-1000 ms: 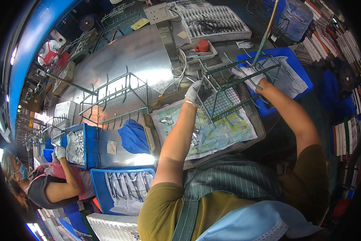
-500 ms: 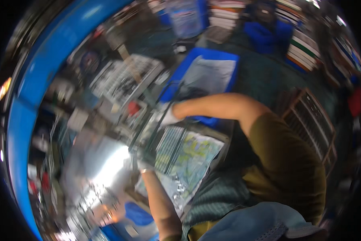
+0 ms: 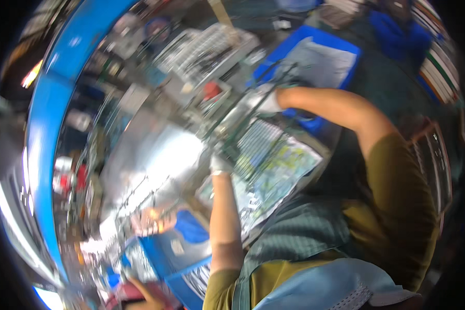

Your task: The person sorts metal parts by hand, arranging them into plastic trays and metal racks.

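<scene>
Both of my hands wear white gloves and grip a dark green frame of thin bars [image 3: 234, 138], blurred by motion. My left hand [image 3: 221, 163] is closed at its near left end. At the far right end, my right hand [image 3: 265, 99] is closed on the same frame. Beneath and beside it lies a printed sheet [image 3: 289, 157] with green and yellow patches, on a worktop in front of me. Fine parallel lines show over part of the sheet; whether they belong to the frame I cannot tell. The gloved fingers are mostly smeared or hidden.
A shiny metal surface [image 3: 155, 155] lies left of my hands. Beyond them stand a white rack [image 3: 211, 54], a small box with a red thing [image 3: 210, 91] and a blue bin [image 3: 352, 64]. A blue beam [image 3: 42, 129] curves along the left. Another person's arm [image 3: 147, 293] shows lower left.
The whole view has swung, so the worktop, frame and both hands sit farther right and higher. Both hands stay on the frame. Another person's arm has come into view at lower left.
</scene>
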`<action>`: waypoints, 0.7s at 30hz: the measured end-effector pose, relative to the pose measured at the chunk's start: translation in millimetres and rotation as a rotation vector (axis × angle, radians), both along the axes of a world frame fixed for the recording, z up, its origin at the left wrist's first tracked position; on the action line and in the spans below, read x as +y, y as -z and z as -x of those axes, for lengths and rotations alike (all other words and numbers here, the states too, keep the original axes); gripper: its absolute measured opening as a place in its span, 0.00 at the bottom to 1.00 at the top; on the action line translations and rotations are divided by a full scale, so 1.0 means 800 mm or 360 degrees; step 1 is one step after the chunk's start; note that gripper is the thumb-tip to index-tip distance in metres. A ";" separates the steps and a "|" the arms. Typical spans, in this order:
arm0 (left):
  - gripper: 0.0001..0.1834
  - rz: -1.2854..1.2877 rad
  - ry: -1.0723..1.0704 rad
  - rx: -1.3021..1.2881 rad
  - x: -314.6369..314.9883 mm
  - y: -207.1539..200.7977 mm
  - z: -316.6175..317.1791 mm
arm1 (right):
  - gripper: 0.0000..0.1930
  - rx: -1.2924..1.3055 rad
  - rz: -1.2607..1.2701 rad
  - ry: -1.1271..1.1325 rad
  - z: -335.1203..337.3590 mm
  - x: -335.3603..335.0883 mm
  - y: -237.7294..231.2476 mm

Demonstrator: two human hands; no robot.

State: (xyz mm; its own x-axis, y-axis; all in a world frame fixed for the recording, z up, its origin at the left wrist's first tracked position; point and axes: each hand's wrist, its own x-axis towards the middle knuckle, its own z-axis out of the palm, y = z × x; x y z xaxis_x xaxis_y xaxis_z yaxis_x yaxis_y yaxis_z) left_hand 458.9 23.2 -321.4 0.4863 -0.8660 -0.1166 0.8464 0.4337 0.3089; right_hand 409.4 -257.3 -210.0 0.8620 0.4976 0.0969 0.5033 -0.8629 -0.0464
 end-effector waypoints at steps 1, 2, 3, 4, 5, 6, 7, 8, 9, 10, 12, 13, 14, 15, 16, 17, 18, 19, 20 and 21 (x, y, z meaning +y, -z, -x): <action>0.15 -0.0547 -0.0426 0.0026 -0.073 -0.055 0.049 | 0.14 0.0068 0.0082 0.0218 0.018 -0.041 0.019; 0.15 -0.0307 -0.0376 -0.0060 -0.047 -0.043 0.046 | 0.13 -0.0031 0.0143 0.0020 0.021 -0.020 -0.004; 0.16 -0.0064 -0.0278 -0.0166 -0.023 -0.027 0.037 | 0.14 -0.0134 0.0207 -0.0131 0.024 -0.005 -0.019; 0.16 -0.0079 -0.0329 -0.0174 -0.020 -0.022 0.033 | 0.14 -0.0210 0.0238 -0.0109 0.021 -0.004 -0.013; 0.15 -0.0240 -0.0366 -0.0411 -0.019 -0.017 0.030 | 0.15 -0.0281 0.0268 -0.0076 0.013 -0.008 -0.002; 0.14 -0.0401 -0.0385 -0.0643 -0.019 -0.015 0.029 | 0.16 -0.0405 0.0155 -0.0216 0.004 -0.021 0.010; 0.12 -0.0304 -0.0378 -0.0293 -0.042 -0.041 0.041 | 0.14 -0.0501 -0.0055 -0.0117 0.008 -0.033 0.024; 0.11 -0.0251 -0.0374 -0.0261 -0.031 -0.047 0.043 | 0.11 -0.0136 -0.0233 0.0174 0.004 -0.007 0.004; 0.09 -0.0186 -0.0354 -0.0231 -0.024 -0.054 0.043 | 0.16 0.0239 -0.0385 0.0475 0.003 0.014 -0.016; 0.09 -0.0142 -0.0217 -0.0329 -0.038 -0.069 0.044 | 0.19 -0.0218 -0.0695 0.0310 0.008 -0.005 0.014; 0.06 -0.0283 -0.0341 -0.0290 -0.039 -0.075 0.046 | 0.20 0.0005 -0.0654 0.0320 -0.001 -0.001 0.000; 0.07 -0.0521 -0.0440 -0.0346 -0.044 -0.084 0.050 | 0.20 0.0211 -0.0599 0.0370 -0.007 -0.006 -0.001; 0.06 -0.0569 -0.0475 -0.0292 -0.049 -0.090 0.055 | 0.20 0.0009 -0.0449 0.0233 -0.006 -0.014 0.000; 0.06 -0.0456 -0.0393 -0.0255 -0.049 -0.082 0.051 | 0.21 -0.0051 -0.0480 0.0016 0.001 -0.025 0.000; 0.05 -0.0328 -0.0302 -0.0231 -0.039 -0.072 0.045 | 0.16 -0.0260 -0.0200 -0.0124 0.003 -0.027 -0.001; 0.04 -0.0199 -0.0198 -0.0201 -0.037 -0.068 0.041 | 0.13 -0.0461 0.0082 -0.0250 0.008 -0.032 -0.003; 0.04 -0.0255 -0.0205 -0.0295 -0.037 -0.064 0.041 | 0.14 -0.0547 -0.0002 -0.0208 0.010 -0.029 -0.003; 0.07 -0.0479 -0.0397 -0.0202 -0.053 -0.076 0.053 | 0.14 -0.0620 -0.0085 -0.0148 0.019 -0.027 -0.007; 0.07 -0.0459 -0.0395 -0.0214 -0.055 -0.076 0.055 | 0.15 -0.0361 0.0089 -0.0073 0.024 -0.016 -0.031; 0.06 -0.0441 -0.0395 -0.0226 -0.056 -0.078 0.056 | 0.15 -0.0301 -0.0030 -0.0134 0.022 -0.014 -0.033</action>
State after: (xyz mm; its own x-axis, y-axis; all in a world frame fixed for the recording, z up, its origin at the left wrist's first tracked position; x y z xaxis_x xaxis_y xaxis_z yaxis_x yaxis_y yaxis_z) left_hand 414.2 -21.4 -259.0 0.7051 -0.6651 -0.2459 0.6667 0.5038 0.5493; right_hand 391.6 -268.2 -183.5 0.7832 0.5635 0.2628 0.5747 -0.8174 0.0399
